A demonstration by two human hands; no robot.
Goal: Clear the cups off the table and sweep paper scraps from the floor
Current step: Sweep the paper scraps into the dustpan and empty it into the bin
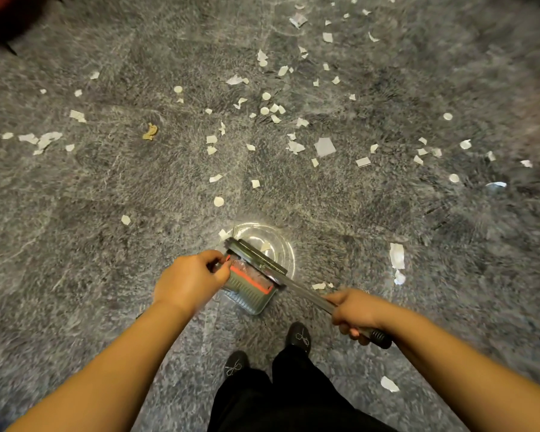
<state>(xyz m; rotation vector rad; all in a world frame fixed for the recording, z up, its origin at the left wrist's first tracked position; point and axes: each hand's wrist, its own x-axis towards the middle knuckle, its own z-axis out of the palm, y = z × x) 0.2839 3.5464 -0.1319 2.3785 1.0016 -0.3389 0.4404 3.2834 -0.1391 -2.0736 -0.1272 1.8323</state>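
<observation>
Scraps (325,147) across open floor (106,244)

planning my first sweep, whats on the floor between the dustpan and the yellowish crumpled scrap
Head view: mostly bare grey floor between the dustpan and the yellowish scrap, with one small white paper scrap lying about midway.

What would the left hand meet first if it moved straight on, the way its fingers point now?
The left hand already pinches the near edge of the grey dustpan. Going on to the upper right, it would likely meet the broom head lying over the dustpan; depth is unclear.
</observation>
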